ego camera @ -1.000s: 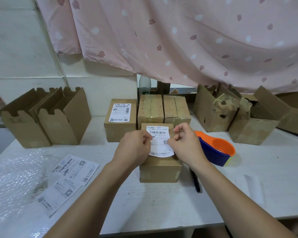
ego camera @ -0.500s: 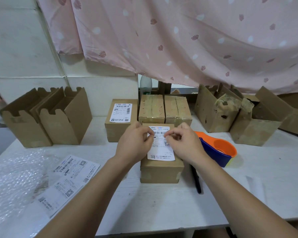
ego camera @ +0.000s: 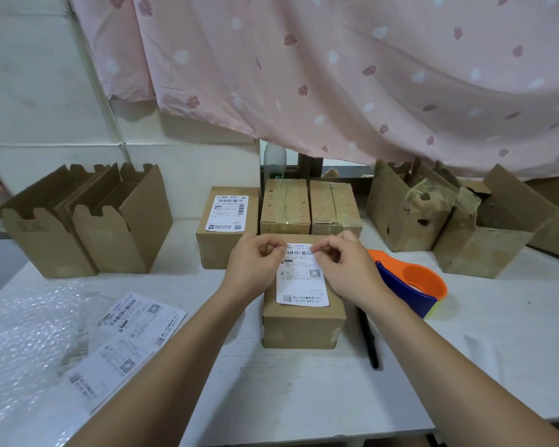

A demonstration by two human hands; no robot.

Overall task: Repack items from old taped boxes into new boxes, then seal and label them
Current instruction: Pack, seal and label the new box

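Cardboard box [ego camera: 300, 327] closed at mid-table [ego camera: 304, 401], label [ego camera: 302, 283] on its top, left hand [ego camera: 255, 269] and right hand [ego camera: 346, 269] each pinching a far corner; tape dispenser [ego camera: 410, 285] just beside, bare tabletop in front.

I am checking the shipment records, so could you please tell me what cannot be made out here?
Head view throughout:
- Print on the label: too small to read; the left hand and right hand cover its top corners.
- What the box holds: its closed top hides it.
- The bottle: mostly hidden by the curtain and taped boxes.
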